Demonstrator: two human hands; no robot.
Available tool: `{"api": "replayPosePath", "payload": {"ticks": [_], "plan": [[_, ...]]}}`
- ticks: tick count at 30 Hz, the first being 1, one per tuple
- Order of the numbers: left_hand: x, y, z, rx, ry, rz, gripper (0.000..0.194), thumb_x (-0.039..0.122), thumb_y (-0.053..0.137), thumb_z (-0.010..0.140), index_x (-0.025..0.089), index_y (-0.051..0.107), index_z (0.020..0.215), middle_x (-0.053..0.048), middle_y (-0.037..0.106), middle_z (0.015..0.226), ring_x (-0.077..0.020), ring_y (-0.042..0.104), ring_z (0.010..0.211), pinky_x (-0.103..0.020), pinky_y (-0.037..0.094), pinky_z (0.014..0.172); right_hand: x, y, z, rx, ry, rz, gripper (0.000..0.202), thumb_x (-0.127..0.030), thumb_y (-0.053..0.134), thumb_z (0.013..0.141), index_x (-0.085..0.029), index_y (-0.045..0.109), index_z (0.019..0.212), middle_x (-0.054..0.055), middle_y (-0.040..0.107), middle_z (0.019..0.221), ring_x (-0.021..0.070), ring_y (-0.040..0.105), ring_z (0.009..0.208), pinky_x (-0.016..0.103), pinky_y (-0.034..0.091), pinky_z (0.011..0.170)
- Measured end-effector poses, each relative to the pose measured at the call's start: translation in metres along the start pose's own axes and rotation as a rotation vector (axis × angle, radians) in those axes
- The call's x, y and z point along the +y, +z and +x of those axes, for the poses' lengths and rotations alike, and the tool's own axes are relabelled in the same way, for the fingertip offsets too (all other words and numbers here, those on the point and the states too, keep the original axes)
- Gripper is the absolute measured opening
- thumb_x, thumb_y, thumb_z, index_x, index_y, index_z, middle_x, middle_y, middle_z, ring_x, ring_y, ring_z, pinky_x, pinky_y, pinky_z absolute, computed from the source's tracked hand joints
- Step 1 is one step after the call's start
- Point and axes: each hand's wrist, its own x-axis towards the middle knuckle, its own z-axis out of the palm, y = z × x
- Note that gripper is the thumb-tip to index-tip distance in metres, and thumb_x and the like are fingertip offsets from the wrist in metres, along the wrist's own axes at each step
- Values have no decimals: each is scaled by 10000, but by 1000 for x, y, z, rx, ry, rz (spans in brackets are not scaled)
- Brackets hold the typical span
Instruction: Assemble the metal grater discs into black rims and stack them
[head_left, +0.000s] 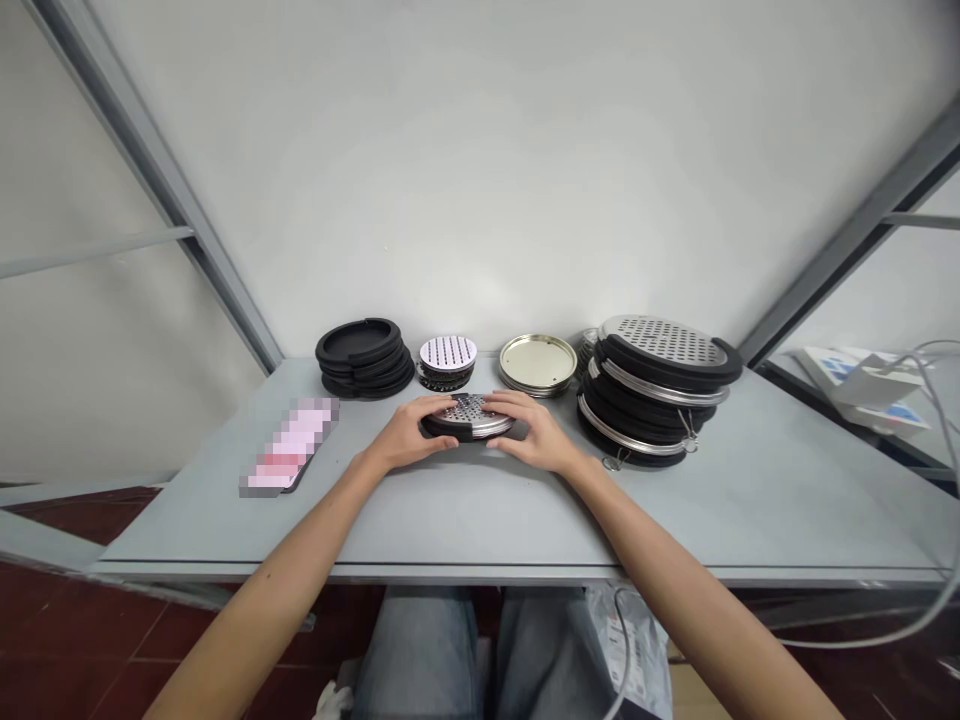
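A round perforated metal disc with a black rim (474,418) rests on the table between my two hands. My left hand (415,432) grips its left edge, fingers on top and thumb at the near side. On the opposite edge my right hand (536,430) holds it the same way. Just behind stand a small pile topped by a white slotted disc (448,353) and a stack of pale metal lids (538,360). To the left is a stack of black rings (360,345). A tall stack of perforated discs with black rims (660,390) stands near my right hand.
A phone (292,445), its screen blurred out, lies on the left of the grey table (487,530). Metal frame posts rise at both sides before a pale wall. White boxes (862,385) and a white cable (937,590) are at the far right.
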Motion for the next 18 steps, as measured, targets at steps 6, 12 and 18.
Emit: {"api": "replayPosePath", "payload": {"ticks": [6, 12, 18], "plan": [[3, -1, -1, 48, -11, -42, 573, 519, 708, 768, 189, 627, 1230, -139, 582, 1330, -311, 520, 1252, -453, 366, 1090, -2, -2, -1, 133, 30, -10, 415, -463, 730, 762, -234, 688, 1107, 88, 717, 1090, 265, 655, 1019, 433, 490, 939], [-3, 1, 1, 77, -145, -281, 559, 581, 604, 829, 130, 646, 1157, -136, 677, 1149, -290, 629, 1066, -410, 476, 965, -9, -12, 0, 214, 175, 79, 377, -439, 661, 810, -226, 679, 1120, 76, 714, 1084, 260, 659, 985, 427, 496, 929], [-11, 2, 2, 59, -146, -354, 705, 685, 480, 850, 89, 624, 1197, -154, 674, 1135, -303, 611, 1063, -408, 480, 933, -13, -14, 2, 162, 180, 230, 386, -410, 571, 884, -220, 623, 1216, 76, 641, 1265, 261, 581, 1178, 433, 413, 1053]]}}
